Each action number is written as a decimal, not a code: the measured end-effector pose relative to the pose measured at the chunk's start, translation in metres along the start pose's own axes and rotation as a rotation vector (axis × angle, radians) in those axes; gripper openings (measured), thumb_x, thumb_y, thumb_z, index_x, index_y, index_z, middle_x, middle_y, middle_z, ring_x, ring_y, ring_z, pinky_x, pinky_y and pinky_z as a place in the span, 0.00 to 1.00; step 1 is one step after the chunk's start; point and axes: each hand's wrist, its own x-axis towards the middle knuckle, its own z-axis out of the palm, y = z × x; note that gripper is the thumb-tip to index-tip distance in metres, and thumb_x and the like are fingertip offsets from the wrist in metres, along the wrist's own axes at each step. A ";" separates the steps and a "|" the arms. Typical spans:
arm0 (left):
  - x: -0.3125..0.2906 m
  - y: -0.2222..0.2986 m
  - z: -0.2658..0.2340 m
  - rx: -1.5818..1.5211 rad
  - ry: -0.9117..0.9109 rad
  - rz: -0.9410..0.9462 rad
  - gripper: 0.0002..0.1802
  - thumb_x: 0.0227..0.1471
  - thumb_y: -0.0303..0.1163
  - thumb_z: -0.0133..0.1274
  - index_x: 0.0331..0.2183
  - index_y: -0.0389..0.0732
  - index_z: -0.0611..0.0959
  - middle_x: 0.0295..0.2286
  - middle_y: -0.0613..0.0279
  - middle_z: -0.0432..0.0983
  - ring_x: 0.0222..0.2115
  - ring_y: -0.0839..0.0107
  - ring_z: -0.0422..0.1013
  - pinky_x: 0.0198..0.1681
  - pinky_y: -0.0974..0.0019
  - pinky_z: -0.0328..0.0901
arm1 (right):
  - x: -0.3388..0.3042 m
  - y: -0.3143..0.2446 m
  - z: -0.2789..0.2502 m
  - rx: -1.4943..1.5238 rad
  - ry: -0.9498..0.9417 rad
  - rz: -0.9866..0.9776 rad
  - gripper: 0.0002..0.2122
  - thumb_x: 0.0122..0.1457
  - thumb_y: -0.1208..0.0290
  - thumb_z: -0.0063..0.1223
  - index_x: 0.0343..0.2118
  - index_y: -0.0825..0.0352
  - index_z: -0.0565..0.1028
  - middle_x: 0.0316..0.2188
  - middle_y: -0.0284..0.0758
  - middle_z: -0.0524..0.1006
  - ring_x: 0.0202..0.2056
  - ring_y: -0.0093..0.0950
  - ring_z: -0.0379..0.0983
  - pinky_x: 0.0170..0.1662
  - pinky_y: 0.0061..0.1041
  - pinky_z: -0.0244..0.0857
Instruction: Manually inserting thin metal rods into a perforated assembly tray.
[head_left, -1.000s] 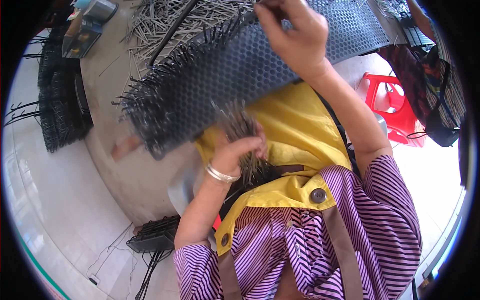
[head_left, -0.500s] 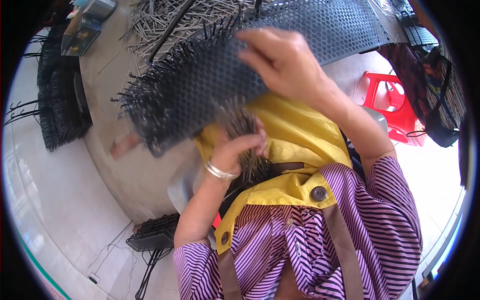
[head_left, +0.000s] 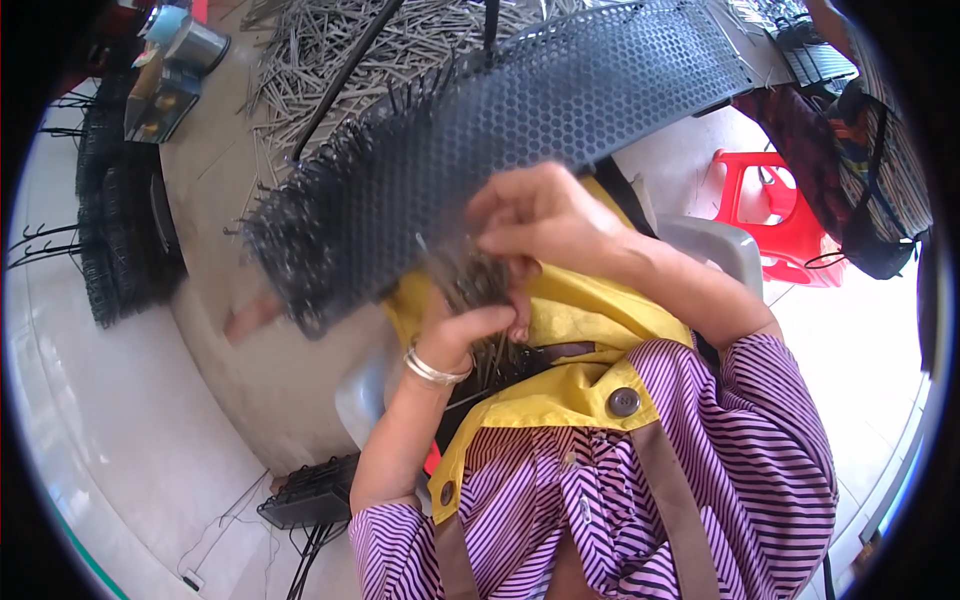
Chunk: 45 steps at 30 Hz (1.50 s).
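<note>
Clasping 1 thin-rod bundle (head_left: 472, 284) in left hand (head_left: 449, 328), near honeycomb-perforated panel (head_left: 590, 85), likely for easy reach; blurred, can't tell grip of right hand (head_left: 545, 215).

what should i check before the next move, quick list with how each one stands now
1. Bundle of thin strips held: ok, the left hand is wrapped around it.
2. Right hand near the bundle: ok, it is by the upper ends.
3. Strip pinched in the right fingers: cannot tell, blurred there.
4. Bare holes left on the dark perforated panel: ok, its right part shows many.
5. Black pieces spread over the whole panel: not ok, they crowd its left end and far edge.
6. More strips within view: ok, a grey pile lies beyond the panel.
</note>
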 end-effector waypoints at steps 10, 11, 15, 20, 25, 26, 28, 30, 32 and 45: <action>-0.002 -0.009 -0.007 -0.047 0.007 -0.052 0.21 0.35 0.26 0.52 0.37 0.33 0.69 0.19 0.55 0.68 0.19 0.66 0.65 0.26 0.64 0.63 | -0.002 -0.007 -0.026 0.079 0.280 -0.304 0.03 0.49 0.79 0.50 0.27 0.73 0.72 0.20 0.36 0.75 0.18 0.18 0.69 0.19 0.15 0.62; -0.002 -0.010 -0.008 -0.067 0.018 -0.046 0.21 0.36 0.26 0.52 0.37 0.33 0.70 0.19 0.55 0.68 0.19 0.66 0.65 0.26 0.63 0.63 | 0.000 -0.014 -0.033 0.008 0.366 -0.375 0.03 0.50 0.79 0.50 0.28 0.73 0.72 0.21 0.36 0.75 0.18 0.18 0.69 0.19 0.14 0.62; -0.001 -0.011 -0.006 -0.126 0.039 -0.042 0.18 0.37 0.25 0.51 0.36 0.35 0.70 0.19 0.56 0.67 0.18 0.66 0.65 0.26 0.62 0.63 | 0.018 -0.029 -0.055 -0.255 0.659 -0.727 0.05 0.51 0.79 0.48 0.30 0.72 0.72 0.21 0.35 0.75 0.18 0.18 0.69 0.20 0.13 0.62; -0.002 -0.011 -0.007 -0.138 0.074 -0.055 0.17 0.37 0.24 0.51 0.36 0.36 0.71 0.19 0.57 0.67 0.18 0.66 0.65 0.25 0.62 0.63 | 0.041 -0.042 -0.058 -0.454 0.798 -0.896 0.06 0.48 0.79 0.50 0.30 0.71 0.71 0.21 0.37 0.72 0.20 0.27 0.69 0.22 0.21 0.62; -0.002 -0.012 -0.007 -0.160 0.072 -0.054 0.17 0.37 0.24 0.52 0.35 0.37 0.71 0.19 0.58 0.66 0.18 0.67 0.65 0.25 0.62 0.63 | 0.061 -0.041 -0.060 -0.788 0.752 -1.243 0.06 0.46 0.82 0.50 0.29 0.70 0.70 0.20 0.42 0.71 0.22 0.37 0.70 0.24 0.26 0.62; -0.002 -0.011 -0.005 -0.164 0.082 -0.059 0.15 0.37 0.24 0.52 0.34 0.37 0.71 0.19 0.58 0.67 0.18 0.68 0.65 0.24 0.64 0.63 | 0.068 -0.041 -0.064 -0.787 0.749 -1.240 0.06 0.46 0.82 0.50 0.29 0.70 0.70 0.20 0.42 0.71 0.22 0.37 0.70 0.24 0.26 0.62; -0.002 -0.009 -0.003 -0.171 0.096 -0.065 0.14 0.37 0.23 0.52 0.32 0.37 0.70 0.18 0.58 0.67 0.18 0.69 0.66 0.23 0.65 0.63 | 0.080 -0.043 -0.069 -0.960 0.609 -1.589 0.05 0.46 0.83 0.49 0.29 0.70 0.70 0.20 0.42 0.71 0.22 0.38 0.70 0.24 0.28 0.62; -0.002 -0.009 -0.003 -0.179 0.121 -0.067 0.14 0.37 0.23 0.52 0.32 0.36 0.70 0.18 0.58 0.67 0.18 0.69 0.66 0.23 0.65 0.63 | 0.077 -0.047 -0.065 -0.998 0.571 -1.553 0.05 0.47 0.83 0.48 0.28 0.70 0.69 0.19 0.42 0.70 0.22 0.40 0.69 0.23 0.31 0.61; -0.002 -0.009 -0.004 -0.183 0.120 -0.069 0.14 0.37 0.23 0.52 0.32 0.36 0.70 0.18 0.58 0.68 0.18 0.69 0.66 0.23 0.65 0.63 | 0.072 -0.055 -0.059 -0.813 0.409 -1.152 0.03 0.47 0.82 0.48 0.26 0.71 0.68 0.18 0.45 0.69 0.21 0.43 0.68 0.22 0.34 0.60; -0.001 -0.009 -0.006 -0.154 0.093 -0.082 0.15 0.38 0.24 0.51 0.34 0.37 0.71 0.18 0.58 0.65 0.17 0.67 0.64 0.24 0.63 0.63 | 0.076 -0.047 -0.062 -1.282 0.422 -0.836 0.00 0.41 0.82 0.45 0.19 0.72 0.69 0.13 0.46 0.69 0.18 0.41 0.70 0.21 0.31 0.62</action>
